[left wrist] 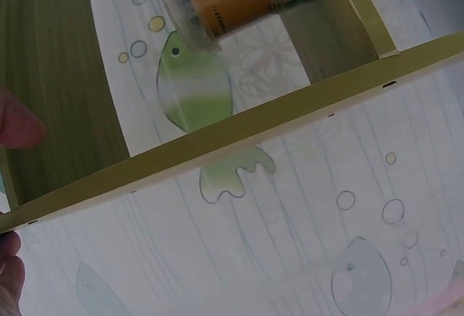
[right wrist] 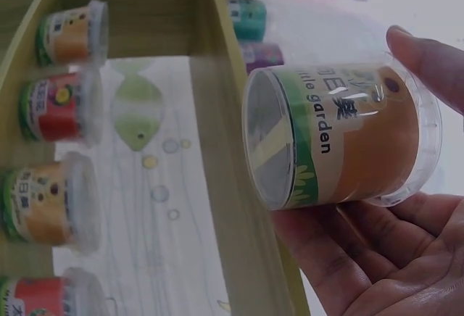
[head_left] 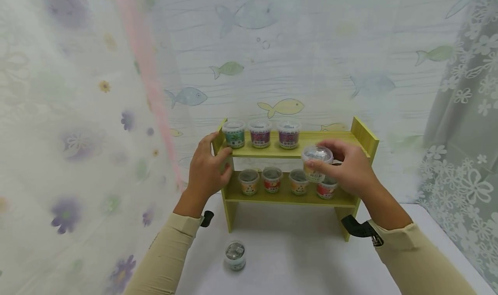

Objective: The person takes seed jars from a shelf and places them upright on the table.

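Note:
My right hand (head_left: 352,167) holds a clear lidded plastic cup (right wrist: 348,135) with an orange and green label, thumb on one side and fingers on the other. In the head view that cup is in front of the upper shelf's right half, apart from the board. My left hand (head_left: 208,165) grips the left end of the yellow-green two-tier wooden shelf (head_left: 268,198). The left wrist view shows its thumb (left wrist: 18,124) inside the side board and its other fingers outside. Three cups, one green-labelled (head_left: 235,136) and two purple-labelled (head_left: 260,136), stand at the upper tier's left.
The lower tier bears several cups with alternating orange labels (head_left: 249,183) and red labels (head_left: 271,182). Another lidded cup (head_left: 235,256) stands on the white table (head_left: 288,260) before the shelf's left side. A fish-patterned curtain (head_left: 311,61) hangs behind.

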`<state>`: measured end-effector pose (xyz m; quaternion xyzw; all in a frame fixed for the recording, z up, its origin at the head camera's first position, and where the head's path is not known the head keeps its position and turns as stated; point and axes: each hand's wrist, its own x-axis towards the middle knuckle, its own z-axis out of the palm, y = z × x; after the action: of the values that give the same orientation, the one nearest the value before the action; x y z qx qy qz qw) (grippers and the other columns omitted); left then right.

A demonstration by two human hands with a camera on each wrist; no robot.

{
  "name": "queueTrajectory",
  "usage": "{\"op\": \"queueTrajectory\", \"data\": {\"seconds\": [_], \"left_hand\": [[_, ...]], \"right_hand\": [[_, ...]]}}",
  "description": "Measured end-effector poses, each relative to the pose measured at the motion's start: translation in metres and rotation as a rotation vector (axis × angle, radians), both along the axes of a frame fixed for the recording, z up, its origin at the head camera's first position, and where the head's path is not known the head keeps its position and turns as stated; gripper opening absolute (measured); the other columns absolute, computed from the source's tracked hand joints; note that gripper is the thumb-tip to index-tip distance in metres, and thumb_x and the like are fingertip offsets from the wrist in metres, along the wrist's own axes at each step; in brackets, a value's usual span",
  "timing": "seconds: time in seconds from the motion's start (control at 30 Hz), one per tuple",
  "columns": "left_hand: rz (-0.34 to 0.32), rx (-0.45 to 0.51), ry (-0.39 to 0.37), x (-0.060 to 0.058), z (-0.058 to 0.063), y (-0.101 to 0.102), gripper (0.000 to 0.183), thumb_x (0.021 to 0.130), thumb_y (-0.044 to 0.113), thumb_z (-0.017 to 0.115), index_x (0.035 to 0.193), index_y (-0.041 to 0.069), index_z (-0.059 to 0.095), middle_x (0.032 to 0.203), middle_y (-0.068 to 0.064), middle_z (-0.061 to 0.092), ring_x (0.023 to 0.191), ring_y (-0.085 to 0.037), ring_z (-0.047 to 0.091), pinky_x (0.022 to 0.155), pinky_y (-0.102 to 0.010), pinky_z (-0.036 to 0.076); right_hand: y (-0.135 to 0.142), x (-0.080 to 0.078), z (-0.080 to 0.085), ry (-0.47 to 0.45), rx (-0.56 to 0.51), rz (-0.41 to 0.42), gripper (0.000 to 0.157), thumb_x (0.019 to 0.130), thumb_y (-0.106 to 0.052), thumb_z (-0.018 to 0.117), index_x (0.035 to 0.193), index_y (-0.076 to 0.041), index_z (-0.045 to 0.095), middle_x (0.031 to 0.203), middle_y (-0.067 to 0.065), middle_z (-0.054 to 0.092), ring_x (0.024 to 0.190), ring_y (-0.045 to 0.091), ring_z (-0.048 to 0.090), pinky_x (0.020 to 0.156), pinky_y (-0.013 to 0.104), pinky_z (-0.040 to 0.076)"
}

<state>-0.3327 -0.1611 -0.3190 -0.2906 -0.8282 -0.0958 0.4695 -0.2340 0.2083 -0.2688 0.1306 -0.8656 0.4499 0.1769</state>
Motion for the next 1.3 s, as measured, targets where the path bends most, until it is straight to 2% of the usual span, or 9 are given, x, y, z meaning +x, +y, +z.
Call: {"op": "queueTrajectory", "data": {"seconds": [0.23, 0.43, 0.53, 0.63, 0.8, 0.93, 1.07, 1.3], "left_hand": [[0.001, -0.015, 0.013, 0.001, 0.001, 0.001, 0.032, 0.087, 0.022, 0.07, 0.117, 0.012, 0.075, 0.152, -0.027, 0.044, 0.138, -0.043, 0.048, 0.106, -0.055, 0.05], [0.039, 0.003, 0.034, 0.012, 0.001, -0.033, 0.032, 0.084, 0.02, 0.073, 0.114, 0.009, 0.075, 0.152, -0.028, 0.045, 0.137, -0.046, 0.047, 0.103, -0.059, 0.05], [0.025, 0.026, 0.041, 0.013, 0.001, -0.041, 0.031, 0.083, 0.019, 0.073, 0.113, 0.009, 0.075, 0.152, -0.027, 0.045, 0.137, -0.046, 0.046, 0.103, -0.06, 0.049], [-0.009, 0.031, 0.037, 0.008, -0.001, -0.033, 0.031, 0.084, 0.019, 0.072, 0.113, 0.01, 0.075, 0.152, -0.027, 0.045, 0.138, -0.046, 0.046, 0.104, -0.06, 0.049], [-0.049, 0.029, 0.029, -0.004, -0.004, -0.001, 0.032, 0.082, 0.018, 0.074, 0.113, 0.012, 0.075, 0.152, -0.027, 0.045, 0.138, -0.045, 0.047, 0.104, -0.059, 0.049], [-0.042, 0.015, 0.017, -0.007, -0.006, 0.009, 0.034, 0.081, 0.017, 0.076, 0.114, 0.013, 0.075, 0.151, -0.027, 0.045, 0.138, -0.044, 0.048, 0.104, -0.057, 0.05], [-0.038, 0.017, 0.012, -0.006, -0.006, 0.011, 0.033, 0.082, 0.018, 0.073, 0.115, 0.013, 0.075, 0.151, -0.027, 0.045, 0.137, -0.043, 0.048, 0.104, -0.056, 0.05], [-0.017, 0.023, 0.012, -0.004, -0.003, 0.001, 0.031, 0.085, 0.019, 0.07, 0.115, 0.013, 0.075, 0.152, -0.026, 0.044, 0.137, -0.042, 0.048, 0.106, -0.055, 0.049]], "right_hand": [[-0.01, 0.007, -0.019, -0.049, -0.036, 0.031, 0.062, 0.084, -0.044, 0.085, 0.131, -0.011, 0.063, 0.12, 0.01, 0.07, 0.105, 0.025, 0.069, 0.076, 0.021, 0.059], [-0.048, -0.005, -0.052, -0.075, -0.082, 0.137, 0.063, 0.081, -0.04, 0.089, 0.13, -0.01, 0.064, 0.119, 0.01, 0.07, 0.1, 0.022, 0.07, 0.078, 0.027, 0.06], [-0.059, -0.007, -0.065, -0.096, -0.096, 0.158, 0.062, 0.079, -0.039, 0.09, 0.128, -0.01, 0.065, 0.116, 0.009, 0.07, 0.096, 0.02, 0.069, 0.077, 0.028, 0.06], [-0.057, -0.004, -0.076, -0.11, -0.104, 0.133, 0.06, 0.078, -0.037, 0.091, 0.126, -0.01, 0.066, 0.113, 0.008, 0.071, 0.094, 0.019, 0.069, 0.075, 0.028, 0.059], [-0.043, 0.012, -0.094, -0.17, -0.103, 0.078, 0.063, 0.076, -0.042, 0.092, 0.127, -0.015, 0.066, 0.115, 0.004, 0.07, 0.099, 0.019, 0.069, 0.075, 0.029, 0.06], [-0.045, 0.019, -0.117, -0.24, -0.134, 0.078, 0.064, 0.075, -0.043, 0.092, 0.126, -0.016, 0.065, 0.116, 0.003, 0.07, 0.099, 0.019, 0.07, 0.073, 0.029, 0.06], [-0.055, 0.02, -0.145, -0.305, -0.169, 0.103, 0.064, 0.074, -0.041, 0.093, 0.125, -0.015, 0.064, 0.116, 0.004, 0.071, 0.097, 0.019, 0.07, 0.071, 0.029, 0.06], [-0.083, 0.013, -0.197, -0.344, -0.181, 0.178, 0.067, 0.073, -0.041, 0.094, 0.126, -0.013, 0.063, 0.116, 0.005, 0.071, 0.095, 0.019, 0.07, 0.073, 0.028, 0.06]]}}
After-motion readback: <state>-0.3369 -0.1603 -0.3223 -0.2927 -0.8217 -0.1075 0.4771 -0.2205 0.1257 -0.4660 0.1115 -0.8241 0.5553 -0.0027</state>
